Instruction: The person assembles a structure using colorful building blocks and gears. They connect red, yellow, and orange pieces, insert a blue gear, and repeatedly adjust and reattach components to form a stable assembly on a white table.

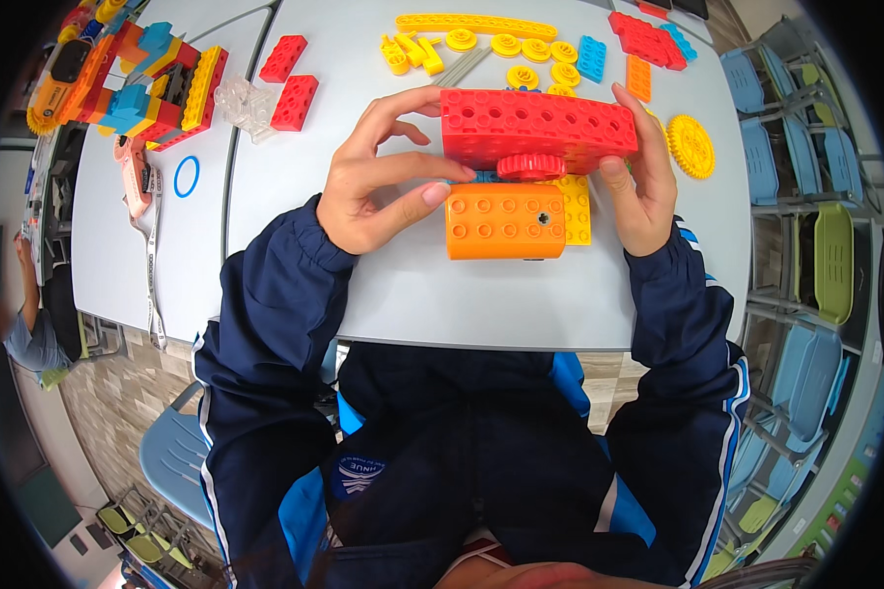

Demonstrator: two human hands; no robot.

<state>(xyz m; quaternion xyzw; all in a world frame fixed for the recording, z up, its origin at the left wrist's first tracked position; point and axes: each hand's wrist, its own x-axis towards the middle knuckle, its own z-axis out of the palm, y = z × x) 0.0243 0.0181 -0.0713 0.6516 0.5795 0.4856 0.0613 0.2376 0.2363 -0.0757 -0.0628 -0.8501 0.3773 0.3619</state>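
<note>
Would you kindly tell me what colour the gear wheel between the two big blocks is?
The gear wheel is red, seen best in the head view.

Plastic on a smooth table

The red brick (535,128) and orange brick (506,224) were studded, slightly glossy plastic (as was the red gear (530,165)); the grey table (481,304) looked smooth and matt, the sleeves (275,294) soft cloth.

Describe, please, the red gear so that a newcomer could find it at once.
Start at the white table and the block assembly between the left hand and right hand. The red gear sits between the big red block and the orange block; all loose gears are yellow.
</note>
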